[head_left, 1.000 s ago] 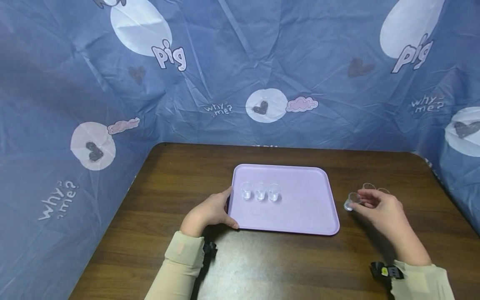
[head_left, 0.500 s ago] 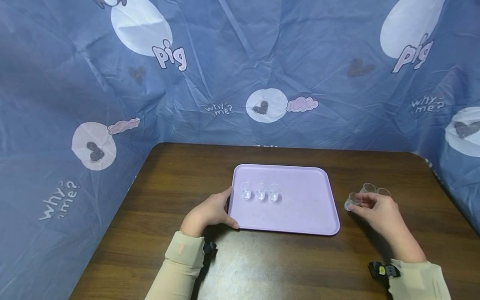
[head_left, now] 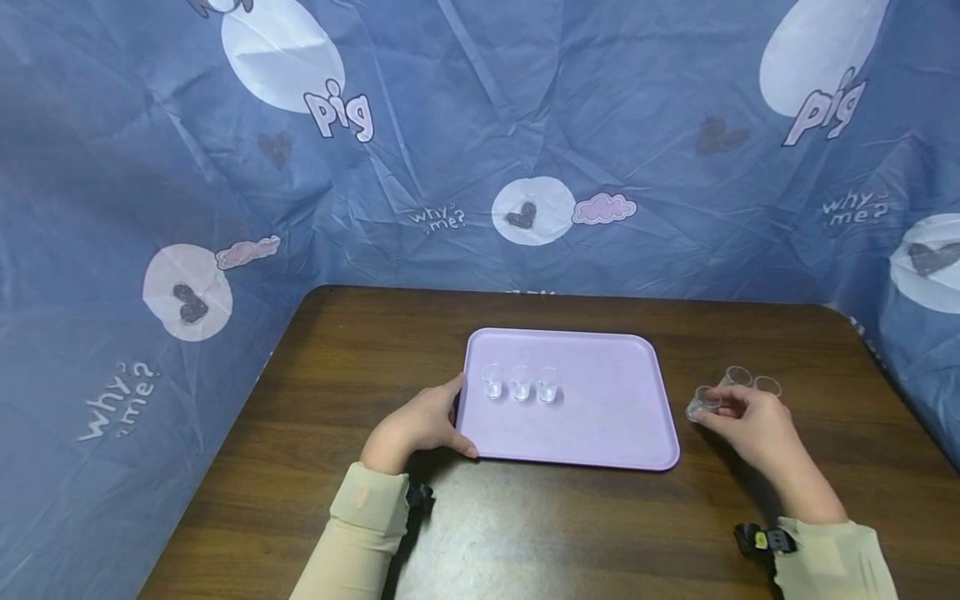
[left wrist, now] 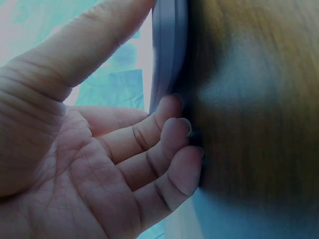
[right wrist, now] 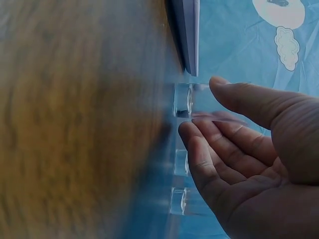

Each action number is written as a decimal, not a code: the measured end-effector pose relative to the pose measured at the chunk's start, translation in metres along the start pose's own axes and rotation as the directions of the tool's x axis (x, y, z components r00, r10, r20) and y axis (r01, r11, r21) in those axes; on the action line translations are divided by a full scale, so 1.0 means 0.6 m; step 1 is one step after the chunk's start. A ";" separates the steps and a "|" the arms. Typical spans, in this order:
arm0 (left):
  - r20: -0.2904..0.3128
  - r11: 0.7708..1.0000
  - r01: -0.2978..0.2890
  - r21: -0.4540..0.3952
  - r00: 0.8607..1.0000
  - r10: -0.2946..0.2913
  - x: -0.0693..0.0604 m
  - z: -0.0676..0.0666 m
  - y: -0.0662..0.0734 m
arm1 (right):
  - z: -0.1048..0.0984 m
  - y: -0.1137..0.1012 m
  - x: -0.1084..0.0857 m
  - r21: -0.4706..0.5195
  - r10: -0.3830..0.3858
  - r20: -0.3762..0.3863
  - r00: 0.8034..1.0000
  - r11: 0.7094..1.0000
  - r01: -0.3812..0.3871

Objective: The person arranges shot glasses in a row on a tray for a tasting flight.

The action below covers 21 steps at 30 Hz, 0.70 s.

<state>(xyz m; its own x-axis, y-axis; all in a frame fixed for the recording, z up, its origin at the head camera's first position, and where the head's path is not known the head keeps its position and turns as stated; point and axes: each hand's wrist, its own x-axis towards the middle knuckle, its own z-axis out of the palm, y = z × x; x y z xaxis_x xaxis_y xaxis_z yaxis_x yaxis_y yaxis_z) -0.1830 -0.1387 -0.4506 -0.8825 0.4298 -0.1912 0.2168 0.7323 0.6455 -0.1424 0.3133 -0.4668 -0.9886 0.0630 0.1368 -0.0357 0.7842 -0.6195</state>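
A lilac tray lies on the wooden table, with three small clear shot glasses upright in a row on its left half. My left hand rests at the tray's front left corner. Its thumb touches the front edge and its fingers lie along the left edge; in the left wrist view the fingertips are down by the tabletop. Right of the tray, my right hand pinches a clear shot glass between thumb and fingers. Whether its base touches the table I cannot tell.
Two more shot glasses, one behind the right hand's fingers and one beside it, stand on the table. In the right wrist view their thick bases show below the fingers. A blue printed sheet hangs behind the table.
My right hand has shifted slightly left, and its fingers have closed in on the shot glass, which has edged a little left. The left hand and tray have not moved.
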 end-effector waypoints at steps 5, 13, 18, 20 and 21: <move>-0.003 1.000 0.001 -0.004 1.000 -0.001 0.001 0.001 -0.002 | 0.000 -0.001 0.001 0.009 -0.004 0.000 1.000 1.000 0.004; -0.011 1.000 -0.004 -0.004 1.000 0.004 0.000 0.001 0.000 | -0.008 -0.009 0.000 0.018 -0.032 -0.058 0.998 0.999 0.033; -0.014 1.000 0.003 0.004 1.000 -0.003 0.000 0.001 0.001 | -0.011 -0.023 0.002 0.005 -0.052 -0.078 0.996 0.999 0.052; -0.014 1.000 0.002 0.005 1.000 -0.002 0.000 0.001 0.001 | -0.011 -0.028 0.002 0.008 -0.056 -0.072 0.996 0.998 0.056; -0.012 1.000 0.002 0.004 1.000 -0.002 0.000 0.001 0.001 | -0.011 -0.031 0.003 0.011 -0.056 -0.066 0.996 0.998 0.057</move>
<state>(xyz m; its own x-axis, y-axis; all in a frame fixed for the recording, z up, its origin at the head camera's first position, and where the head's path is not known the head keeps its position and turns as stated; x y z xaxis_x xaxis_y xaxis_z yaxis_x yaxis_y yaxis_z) -0.1828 -0.1381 -0.4507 -0.8877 0.4221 -0.1838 0.2168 0.7354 0.6421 -0.1425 0.3028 -0.4497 -0.9733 0.0590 0.2219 -0.0939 0.7798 -0.6190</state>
